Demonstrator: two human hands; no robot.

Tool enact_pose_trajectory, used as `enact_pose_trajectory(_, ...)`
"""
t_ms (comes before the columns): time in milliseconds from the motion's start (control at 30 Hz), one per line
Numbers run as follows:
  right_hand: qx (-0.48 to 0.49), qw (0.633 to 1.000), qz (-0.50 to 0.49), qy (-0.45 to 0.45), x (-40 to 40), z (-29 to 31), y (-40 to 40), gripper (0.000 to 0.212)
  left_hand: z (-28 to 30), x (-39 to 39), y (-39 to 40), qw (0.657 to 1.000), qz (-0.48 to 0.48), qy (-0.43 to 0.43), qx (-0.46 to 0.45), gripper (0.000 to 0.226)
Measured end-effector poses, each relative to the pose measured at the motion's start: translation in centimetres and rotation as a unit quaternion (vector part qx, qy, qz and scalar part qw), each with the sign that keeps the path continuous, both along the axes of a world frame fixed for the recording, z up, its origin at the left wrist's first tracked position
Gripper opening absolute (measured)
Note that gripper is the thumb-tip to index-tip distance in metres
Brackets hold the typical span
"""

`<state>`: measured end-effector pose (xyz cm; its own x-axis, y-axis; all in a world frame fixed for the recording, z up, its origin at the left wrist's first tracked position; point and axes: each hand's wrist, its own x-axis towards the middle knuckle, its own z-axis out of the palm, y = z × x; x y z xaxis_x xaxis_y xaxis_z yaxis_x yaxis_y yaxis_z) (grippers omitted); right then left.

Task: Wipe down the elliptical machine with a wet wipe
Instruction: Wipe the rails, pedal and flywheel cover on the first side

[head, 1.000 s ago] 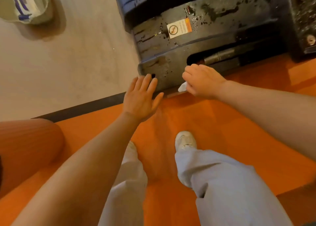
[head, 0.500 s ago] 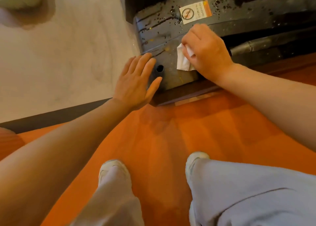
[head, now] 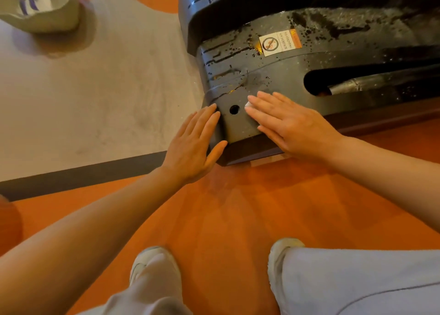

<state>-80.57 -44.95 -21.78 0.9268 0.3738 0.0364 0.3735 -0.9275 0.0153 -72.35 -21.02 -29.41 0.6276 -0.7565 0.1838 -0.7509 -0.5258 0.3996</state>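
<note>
The black base of the elliptical machine (head: 281,76) fills the upper right, wet with droplets and streaks, with a warning sticker (head: 278,42) on top. My right hand (head: 290,124) lies flat with straight fingers on the near end cover, pressing a white wet wipe (head: 248,104) of which only a small corner shows past the fingertips. My left hand (head: 192,145) rests flat and open against the cover's left corner, beside a round hole (head: 234,109).
The machine stands on an orange mat (head: 238,207) with a dark border strip (head: 83,172) against a pale floor. A beige bag (head: 40,5) sits at the top left. My two shoes and light trousers are at the bottom.
My right hand has flattened and slid down and left over the end cover; the wipe, bunched under curled fingers before, is now almost hidden under the palm. The left hand stays at the corner.
</note>
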Motion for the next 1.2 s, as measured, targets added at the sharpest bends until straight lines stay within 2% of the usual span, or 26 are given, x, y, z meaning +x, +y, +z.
enact_pose_trajectory(133, -0.021, 0.995, 0.091, 0.032, -0.2, 0.4, 0.3, 0.043, -1.2, -0.5, 0.4, 1.000, 0.024, 0.015, 0.001, 0.068)
enact_pose_trajectory(200, -0.001, 0.991, 0.118, 0.062, -0.3, 0.8, 0.3, 0.056, -1.7, -0.9, 0.6, 1.000, 0.027, 0.012, 0.000, 0.067)
enact_pose_trajectory(267, 0.031, 0.991, 0.105, 0.081, 0.3, 1.4, 0.6, 0.064, -2.0, -1.3, 0.5, 1.000, 0.028, 0.009, -0.011, 0.065)
enact_pose_trajectory(333, 0.059, 0.992, 0.085, 0.072, 1.8, 1.7, 1.4, 0.059, -2.4, -1.6, 0.4, 0.999, 0.032, 0.003, -0.024, 0.064)
enact_pose_trajectory(400, 0.070, 0.994, 0.078, 0.042, 4.2, 1.4, 2.3, 0.045, -2.7, -1.8, 0.3, 0.999, 0.036, -0.014, -0.035, 0.063)
enact_pose_trajectory(500, 0.033, 0.997, 0.056, 0.045, 8.0, 0.4, 3.9, 0.043, -3.2, -1.7, 0.2, 0.998, 0.038, -0.046, -0.029, 0.063)
enact_pose_trajectory(600, -0.014, 0.989, 0.024, 0.148, 10.6, -0.5, 5.0, 0.044, -3.5, -1.8, 0.2, 0.996, 0.040, -0.068, -0.032, 0.062)
enact_pose_trajectory(667, -0.034, 0.981, 0.058, 0.181, 10.9, -0.7, 5.0, 0.043, -3.7, -1.9, 0.2, 0.996, 0.040, -0.077, -0.037, 0.061)
enact_pose_trajectory(800, -0.047, 0.970, 0.141, 0.192, 7.8, 0.2, 4.5, 0.055, -4.1, -1.8, 0.3, 0.994, 0.034, -0.088, -0.061, 0.058)
enact_pose_trajectory(933, -0.061, 0.953, 0.187, 0.231, 6.1, 0.9, 3.8, 0.054, -4.7, -1.9, 0.3, 0.994, 0.029, -0.078, -0.072, 0.058)
enact_pose_trajectory(1000, -0.080, 0.959, 0.160, 0.220, 7.7, 1.0, 3.4, 0.060, -4.9, -1.8, 0.3, 0.993, 0.032, -0.085, -0.080, 0.059)
enact_pose_trajectory(1133, -0.079, 0.981, 0.027, 0.178, 10.5, 0.4, 2.6, 0.075, -4.7, -1.5, 0.3, 0.994, 0.022, -0.066, -0.080, 0.065)
enact_pose_trajectory(1200, -0.070, 0.982, 0.038, 0.171, 9.2, 0.4, 2.7, 0.073, -4.5, -1.4, 0.4, 0.995, 0.015, -0.043, -0.085, 0.066)
